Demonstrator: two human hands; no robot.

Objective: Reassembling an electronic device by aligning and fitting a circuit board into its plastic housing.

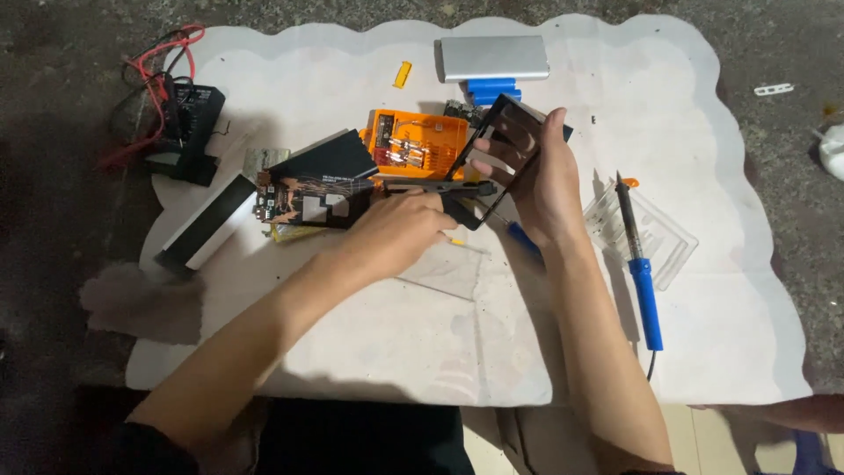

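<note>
The right hand (pixel 545 189) holds one dark, glossy rectangular panel (pixel 501 145) tilted up on edge, thumb on the near face and fingers wrapped around the right edge, above the middle of the white scalloped cloth (pixel 703 290) that covers the surface. The left hand (pixel 396 233) is closed around a dark slim tool (pixel 440 186) whose tip lies against the lower edge of that panel; what kind of tool it is cannot be told.

Just behind the hands sits one orange plastic tray (pixel 413 145) with small metal parts inside. To its left lie one black flat rectangular slab (pixel 338 157) and, touching it, one bare circuit board with copper wiring (pixel 308 204). Further left lies one long black and white block (pixel 207 224), and at the cloth's far left corner one black boxy device (pixel 189 127) with red and black leads (pixel 154 66).

At the far edge rests one silver flat metal casing (pixel 492 57), with one cluster of blue cylindrical cells (pixel 492 88) just in front of it and one small yellow strip (pixel 402 74) to its left.

On the right lies one soldering iron with a blue handle (pixel 642 281), resting across one clear plastic tray (pixel 646 233). One clear plastic sheet (pixel 440 268) lies flat below the left hand.
</note>
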